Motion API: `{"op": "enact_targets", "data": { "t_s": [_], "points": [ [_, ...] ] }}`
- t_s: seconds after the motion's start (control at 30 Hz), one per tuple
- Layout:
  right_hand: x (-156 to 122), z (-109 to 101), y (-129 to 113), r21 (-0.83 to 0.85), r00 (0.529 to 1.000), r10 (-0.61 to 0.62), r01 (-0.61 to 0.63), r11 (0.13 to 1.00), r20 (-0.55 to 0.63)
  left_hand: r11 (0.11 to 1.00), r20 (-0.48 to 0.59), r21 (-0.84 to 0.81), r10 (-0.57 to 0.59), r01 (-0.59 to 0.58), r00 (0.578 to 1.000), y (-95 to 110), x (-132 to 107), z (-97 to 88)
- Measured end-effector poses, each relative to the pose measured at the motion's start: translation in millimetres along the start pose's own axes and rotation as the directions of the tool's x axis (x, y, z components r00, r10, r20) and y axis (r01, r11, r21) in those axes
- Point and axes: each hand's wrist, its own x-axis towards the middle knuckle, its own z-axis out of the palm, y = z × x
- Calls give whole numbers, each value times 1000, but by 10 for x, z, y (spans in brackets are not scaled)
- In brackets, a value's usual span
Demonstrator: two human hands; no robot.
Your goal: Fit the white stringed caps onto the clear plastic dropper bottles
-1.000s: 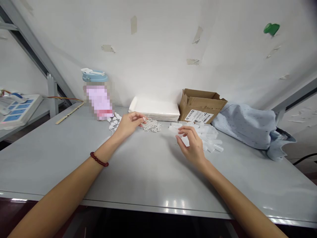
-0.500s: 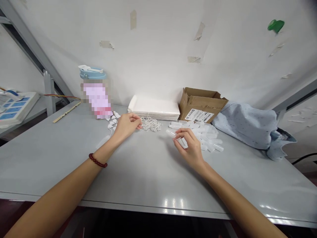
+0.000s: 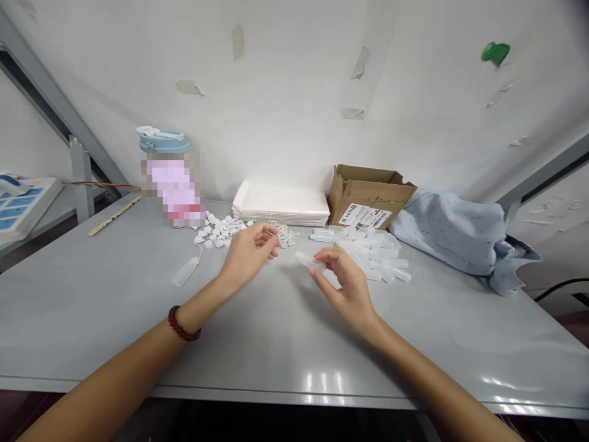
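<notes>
Near the table's middle, my left hand (image 3: 252, 250) is closed in a pinch, with a thin white cord (image 3: 270, 218) showing above the fingertips. Just behind it lies a tangled pile of white cords (image 3: 288, 236). Between the thumb and fingers of my right hand (image 3: 347, 282) is a small clear plastic tube (image 3: 307, 261), tilted above the table. Beside and behind that hand is a heap of similar clear tubes (image 3: 375, 248). White caps (image 3: 221, 228) are piled behind my left hand. A single clear tube with a cord attached (image 3: 186, 271) lies at the left.
A stack of white sheets or envelopes (image 3: 281, 205) and an open cardboard box (image 3: 372, 190) stand against the wall. Light blue cloth (image 3: 446, 233) is bunched at the right. A phone-like blurred object (image 3: 175, 190) leans on a blue container (image 3: 164, 143) at back left.
My left hand has moved right and nearer, away from the cord pile, with a cord strand in its pinch. My right hand has shifted slightly left with the tube. The view has shifted a little.
</notes>
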Motion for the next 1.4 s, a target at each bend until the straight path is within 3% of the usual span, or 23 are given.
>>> {"op": "enact_targets", "data": {
  "t_s": [0.17,0.37,0.57,0.7,0.83,0.93,1.13,1.3,1.4],
  "points": [
    [-56,47,-75,42,999,-10,8,999,42,997,99,23,68,-70,993,51,-193,190],
    [-55,34,5,9,999,35,-36,999,23,993,120,28,107,-111,987,86,-251,180],
    [-42,34,16,-4,999,46,-46,999,10,971,126,62,221,-230,967,84,-279,183],
    [-53,39,6,1,997,78,-78,997,6,916,109,144,362,-376,926,49,-298,194],
    [-99,53,14,0,985,162,-162,987,55,814,106,222,528,-537,843,27,-301,210],
    [-129,70,34,0,985,129,-129,992,114,782,75,236,577,-577,813,26,-298,231],
    [-105,77,21,15,993,41,-43,999,107,841,82,183,503,-510,860,55,-321,246],
    [-89,70,-20,117,987,98,-113,987,127,946,105,68,308,-316,945,99,-336,229],
    [-94,65,-37,187,974,172,-198,962,145,983,122,-35,182,-179,976,112,-332,224]
  ]
}}
